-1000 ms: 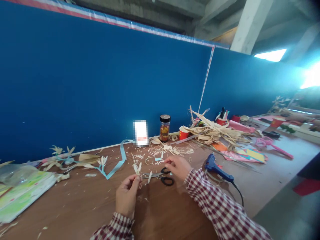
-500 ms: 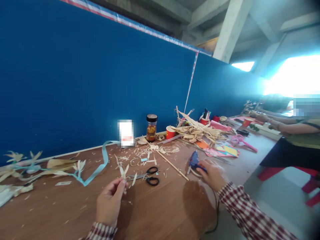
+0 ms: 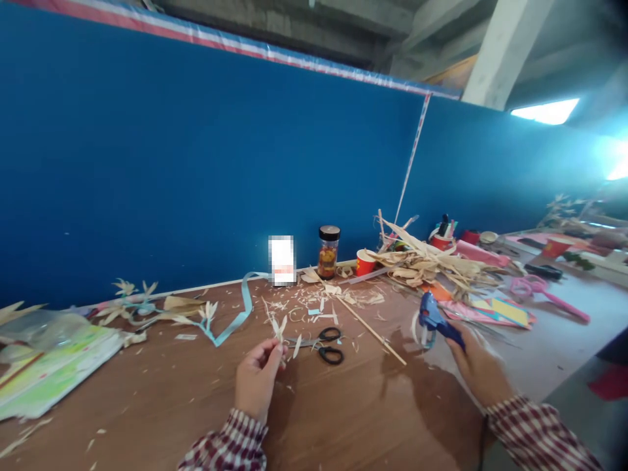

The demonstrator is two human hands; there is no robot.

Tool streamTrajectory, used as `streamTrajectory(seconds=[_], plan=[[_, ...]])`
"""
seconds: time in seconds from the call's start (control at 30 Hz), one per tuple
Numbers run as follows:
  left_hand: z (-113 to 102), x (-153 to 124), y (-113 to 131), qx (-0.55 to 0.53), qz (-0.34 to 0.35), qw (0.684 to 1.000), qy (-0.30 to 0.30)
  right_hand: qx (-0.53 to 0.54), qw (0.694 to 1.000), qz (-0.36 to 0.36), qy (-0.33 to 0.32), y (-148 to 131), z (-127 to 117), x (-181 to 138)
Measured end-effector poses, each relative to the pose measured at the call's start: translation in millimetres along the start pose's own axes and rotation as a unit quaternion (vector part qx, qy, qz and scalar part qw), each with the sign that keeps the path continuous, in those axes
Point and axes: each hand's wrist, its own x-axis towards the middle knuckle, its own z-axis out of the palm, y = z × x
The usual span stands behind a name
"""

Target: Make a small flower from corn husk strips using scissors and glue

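My left hand [image 3: 259, 376] pinches a small flower [image 3: 280, 329] of pale husk strips between thumb and fingertips, petals pointing up. Just beyond it lie black-handled scissors [image 3: 331, 345], their blades partly behind the flower. On the right, my right hand [image 3: 478, 366] is wrapped round the handle of a blue glue gun [image 3: 433, 314], held over the table with its cord hanging down. A ring of clear tape [image 3: 422, 330] shows right beside the gun; whether they touch I cannot tell. A thin stick [image 3: 370, 328] lies between my hands.
A jar [image 3: 328, 254] with a black lid and a red paper cup [image 3: 365, 263] stand along the blue partition [image 3: 196, 163]. Dried husks [image 3: 432, 261] are heaped at right, near pink scissors [image 3: 544, 291]. Blue ribbon [image 3: 244, 307] and a green-yellow sheet [image 3: 63, 373] lie at left.
The view has swung left, bringing the green-yellow sheet into sight. My right hand has lifted the glue gun off the table area. My left hand keeps its pinch on the flower.
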Motion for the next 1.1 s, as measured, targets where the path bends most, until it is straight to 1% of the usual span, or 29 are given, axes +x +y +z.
streamTrajectory(seconds=[0.07,0.13,0.2,0.27,0.3,0.4,0.47,0.53,0.63,0.73,0.8,0.87,0.93,1.0,1.03,1.1], plan=[[0.3,-0.5,0.2,-0.004,0.001,1.000,-0.005,0.024,0.999,0.029,0.017,-6.7,-7.0,1.5],[0.3,-1.2,0.8,-0.006,0.004,1.000,-0.010,0.047,0.996,0.078,0.019,-14.5,-13.7,4.2],[0.1,-1.7,1.5,-0.009,0.005,1.000,-0.011,0.076,0.988,0.133,0.003,-21.1,-18.8,8.5],[-0.1,-1.8,2.2,-0.008,0.002,1.000,-0.010,0.102,0.981,0.162,-0.012,-24.4,-21.8,14.3],[-0.1,-1.8,2.6,-0.006,0.001,1.000,-0.009,0.109,0.980,0.165,-0.004,-24.6,-22.8,17.4],[0.0,-1.6,3.2,-0.004,-0.007,1.000,-0.005,0.118,0.981,0.149,0.047,-22.8,-25.6,25.0],[0.0,-1.4,3.2,-0.001,-0.007,1.000,-0.001,0.127,0.982,0.131,0.049,-25.0,-29.1,27.5],[0.0,-1.1,2.9,0.009,0.002,1.000,0.003,0.144,0.980,0.128,0.047,-33.5,-33.7,28.2],[0.3,-0.8,3.3,0.024,0.013,0.999,0.017,0.175,0.969,0.148,0.087,-55.2,-39.9,28.1],[0.7,-1.7,4.8,0.031,0.012,0.999,0.028,0.195,0.966,0.157,0.069,-73.9,-40.9,31.7],[0.4,-2.7,5.4,0.032,0.015,0.999,0.028,0.211,0.962,0.168,0.046,-79.2,-38.6,38.1],[-1.0,-3.5,5.0,0.035,0.016,0.999,0.023,0.269,0.946,0.176,0.044,-79.4,-36.1,46.8],[-3.0,-3.7,3.6,0.043,0.012,0.999,0.012,0.358,0.914,0.183,0.057,-77.0,-35.4,55.5],[-4.9,-3.3,2.0,0.052,0.012,0.999,-0.002,0.429,0.879,0.201,0.056,-73.9,-37.1,61.3],[-5.7,-3.1,1.2,0.055,0.014,0.998,-0.008,0.446,0.867,0.217,0.046,-72.0,-38.6,62.5],[-6.6,-2.5,-0.1,0.059,0.019,0.998,-0.015,0.454,0.853,0.256,0.024,-66.8,-41.9,61.2]])
